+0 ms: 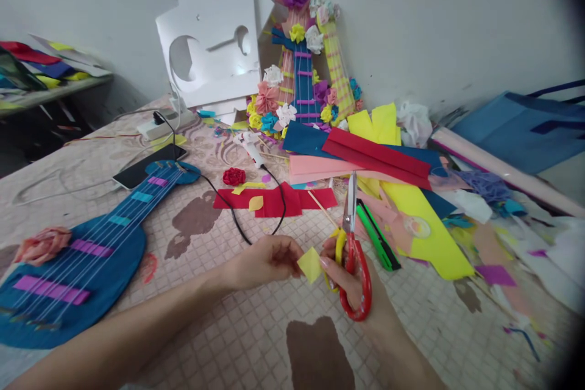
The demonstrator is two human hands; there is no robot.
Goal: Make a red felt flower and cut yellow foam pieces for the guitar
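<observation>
My left hand (278, 259) is closed in a pinch at the left corner of a small yellow paper piece (311, 265), which looks diamond-shaped. On its other side, my right hand (350, 283) touches the piece with thumb and fingertips. Scissors (351, 213) with red and yellow handles sit in my right hand, their blades pointing away from me and apparently closed. Just right of them lies a green box cutter (377, 234). Beyond my hands, a yellow leaf-shaped cutout (256, 203) rests on red strips (278, 202), near a red paper rose (234, 176).
A blue toy guitar (105, 237) with a pink flower lies at left. A glue gun (249, 147), its cord looping toward me, lies mid-table near a phone (148, 166). Coloured sheets (379, 155) and scraps pile at right. Flower-decorated guitars (304, 73) lean against the wall.
</observation>
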